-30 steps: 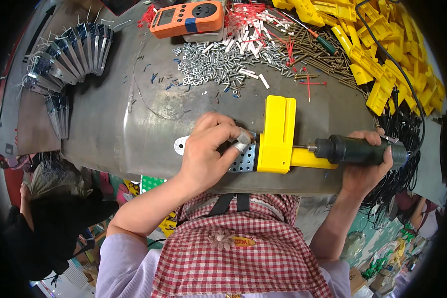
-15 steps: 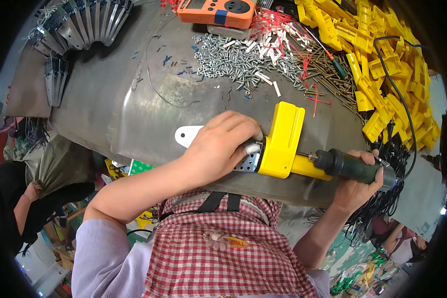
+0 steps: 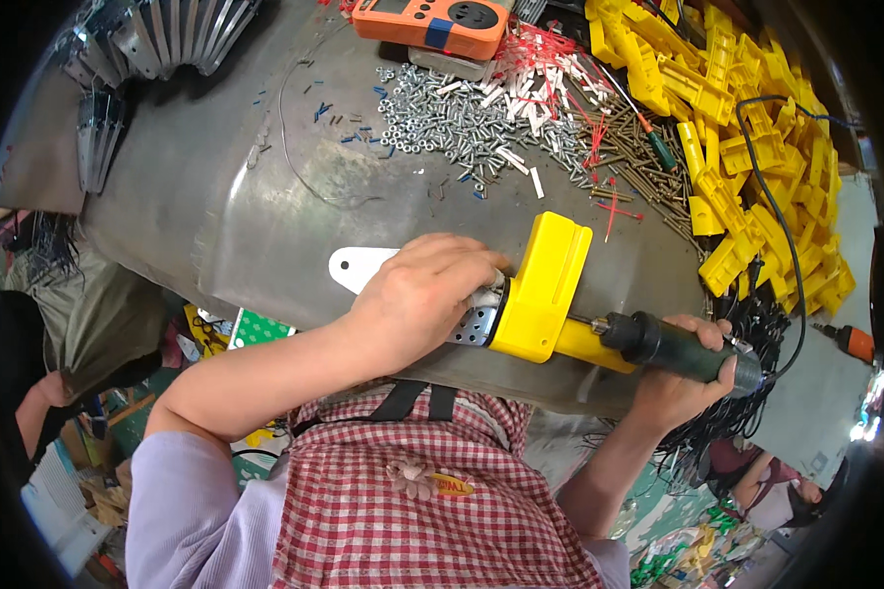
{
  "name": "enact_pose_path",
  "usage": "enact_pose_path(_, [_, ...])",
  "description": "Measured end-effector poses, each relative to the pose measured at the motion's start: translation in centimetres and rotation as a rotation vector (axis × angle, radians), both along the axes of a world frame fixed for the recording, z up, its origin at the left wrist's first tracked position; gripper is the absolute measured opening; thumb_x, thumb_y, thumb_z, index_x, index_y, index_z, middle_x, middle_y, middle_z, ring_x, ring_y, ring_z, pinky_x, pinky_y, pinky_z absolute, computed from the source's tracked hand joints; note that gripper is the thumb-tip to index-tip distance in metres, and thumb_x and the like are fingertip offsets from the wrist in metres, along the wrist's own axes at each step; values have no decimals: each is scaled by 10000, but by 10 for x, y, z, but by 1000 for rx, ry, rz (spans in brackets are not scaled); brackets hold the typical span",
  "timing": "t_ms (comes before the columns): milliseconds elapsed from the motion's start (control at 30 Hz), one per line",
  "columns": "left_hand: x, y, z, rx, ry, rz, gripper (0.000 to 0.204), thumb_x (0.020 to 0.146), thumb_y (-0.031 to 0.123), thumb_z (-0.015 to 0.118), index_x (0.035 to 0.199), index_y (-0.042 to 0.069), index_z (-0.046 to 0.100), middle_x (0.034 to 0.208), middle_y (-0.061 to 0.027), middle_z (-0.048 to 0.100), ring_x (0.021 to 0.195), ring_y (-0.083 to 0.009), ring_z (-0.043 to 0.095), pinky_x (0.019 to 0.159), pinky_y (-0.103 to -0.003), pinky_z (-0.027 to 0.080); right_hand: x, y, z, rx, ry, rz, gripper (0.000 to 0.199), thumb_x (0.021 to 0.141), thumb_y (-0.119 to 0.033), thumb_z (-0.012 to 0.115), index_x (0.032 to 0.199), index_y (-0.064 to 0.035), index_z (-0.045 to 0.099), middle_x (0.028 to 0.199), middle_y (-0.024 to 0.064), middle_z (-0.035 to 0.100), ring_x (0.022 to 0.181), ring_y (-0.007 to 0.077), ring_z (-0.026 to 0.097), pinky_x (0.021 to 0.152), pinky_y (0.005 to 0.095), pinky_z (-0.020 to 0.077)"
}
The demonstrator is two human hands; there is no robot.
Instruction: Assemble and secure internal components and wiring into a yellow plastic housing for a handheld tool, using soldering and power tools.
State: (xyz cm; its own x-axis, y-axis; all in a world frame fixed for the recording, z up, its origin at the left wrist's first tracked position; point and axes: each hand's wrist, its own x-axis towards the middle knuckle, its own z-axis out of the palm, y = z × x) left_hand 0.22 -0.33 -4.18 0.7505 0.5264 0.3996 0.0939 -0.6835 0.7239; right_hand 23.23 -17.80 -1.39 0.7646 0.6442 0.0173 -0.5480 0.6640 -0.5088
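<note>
Screws (image 3: 452, 123) litter the scuffed grey table (image 3: 265, 236), yellow parts (image 3: 756, 157) heaped right, a co-worker's hand (image 3: 54, 390) far left. Lettering marks the yellow badge (image 3: 453, 485) on the checked apron (image 3: 413, 535). Left hand (image 3: 417, 294) closes over the perforated metal piece (image 3: 474, 327), against the yellow housing (image 3: 540, 294) near the table's front edge; right hand (image 3: 688, 383) wraps a dark power screwdriver (image 3: 673, 348), bit toward the housing.

Close to the table's (image 3: 196, 177) near edge, a blocky yellow plastic piece (image 3: 543, 290) adjoins perforated metal (image 3: 473, 325); to its right, a dark, cylindrical electric screwdriver (image 3: 680, 352) points leftward.
</note>
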Motion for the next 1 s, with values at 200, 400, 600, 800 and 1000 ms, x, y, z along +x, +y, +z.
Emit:
enact_pose_path(200, [-2, 3, 3, 1, -19, -45, 293, 645, -92, 617, 901, 15, 524, 1062, -115, 629, 997, -326, 589, 834, -404, 466, -1, -1, 5, 90, 35, 70, 331, 849, -229, 536, 1136, -77, 471, 880, 0, 500, 882, 153, 504, 950, 397, 368])
enact_pose_path(400, [-1, 1, 5, 44, 21, -53, 295, 654, -88, 585, 920, 25, 525, 1068, -109, 623, 994, -326, 578, 839, -409, 451, -2, 2, 5, 65, 29, 54, 338, 857, -248, 544, 1142, -79, 482, 873, 0, 509, 885, 152, 506, 954, 374, 368])
enact_pose_path(600, [1, -2, 6, 73, 41, -49, 308, 649, -77, 584, 935, 23, 534, 1053, -105, 626, 973, -319, 580, 830, -406, 452, -1, 1, 0, 104, 45, 65, 336, 855, -248, 547, 1140, -85, 480, 885, 3, 522, 902, 151, 509, 969, 366, 360])
enact_pose_path(800, [17, 2, 8, -8, 70, -65, 271, 713, -31, 597, 970, 29, 534, 1034, -115, 627, 952, -328, 574, 828, -409, 449, 8, -5, 12, -20, -23, -30, 321, 875, -248, 522, 1133, -66, 463, 887, 27, 526, 907, 177, 511, 973, 398, 370])
enact_pose_path(1000, [15, 8, 26, -107, 267, -108, 439, 784, 187, 641, 1156, 23, 474, 1054, -175, 567, 1004, -365, 536, 896, -446, 399, 6, -27, 12, -97, -7, -88, 346, 869, -257, 522, 1154, -78, 444, 882, 20, 486, 867, 156, 501, 920, 386, 398])
